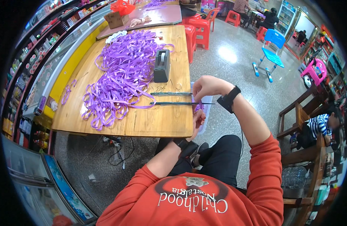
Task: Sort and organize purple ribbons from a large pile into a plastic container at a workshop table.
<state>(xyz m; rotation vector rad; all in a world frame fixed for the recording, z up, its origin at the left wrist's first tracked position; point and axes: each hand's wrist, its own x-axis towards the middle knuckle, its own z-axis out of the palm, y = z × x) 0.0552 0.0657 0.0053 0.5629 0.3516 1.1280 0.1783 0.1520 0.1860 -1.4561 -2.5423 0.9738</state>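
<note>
My right hand (206, 87) hovers at the wooden table's (158, 121) right edge, fingers pinched together over a purple ribbon piece (198, 108). My left hand (197, 121) sits just below it at the table's corner, touching the same ribbon. Whether either hand truly grips it is hard to tell. Two thin dark rods (181, 103) lie across the table edge next to my hands. A large heap of purple ribbon (122, 73) covers the table's middle. A black tape dispenser (162, 65) stands beside the heap.
A white bin (206, 113) hangs off the table's right side. Red stools (199, 26) and a blue chair (272, 52) stand beyond. A wooden chair (300, 113) with a seated person is at right. Shelves line the left wall. Cables (118, 150) lie under the table.
</note>
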